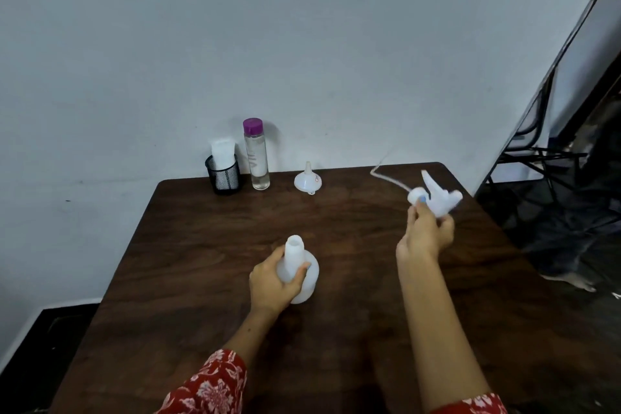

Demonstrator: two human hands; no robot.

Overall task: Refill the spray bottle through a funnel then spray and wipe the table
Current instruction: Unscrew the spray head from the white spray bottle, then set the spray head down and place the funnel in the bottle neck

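Note:
A white spray bottle [304, 265] stands upright in the middle of the dark wooden table [336, 329], its neck uncapped. My left hand [274, 282] grips its shoulder. My right hand [425, 232] holds the white trigger sprayer head [437, 197] above the table's right side, with its thin dip tube [386, 175] trailing to the left. A small white funnel [307, 180] rests upside down near the back edge. A clear water bottle [257, 155] with a purple cap stands to its left.
A black mesh cup [223, 173] holding white folded cloth or paper stands at the back left corner against the wall. To the right of the table are black chair frames [537, 151] and a person's bare foot [571, 281] on the floor.

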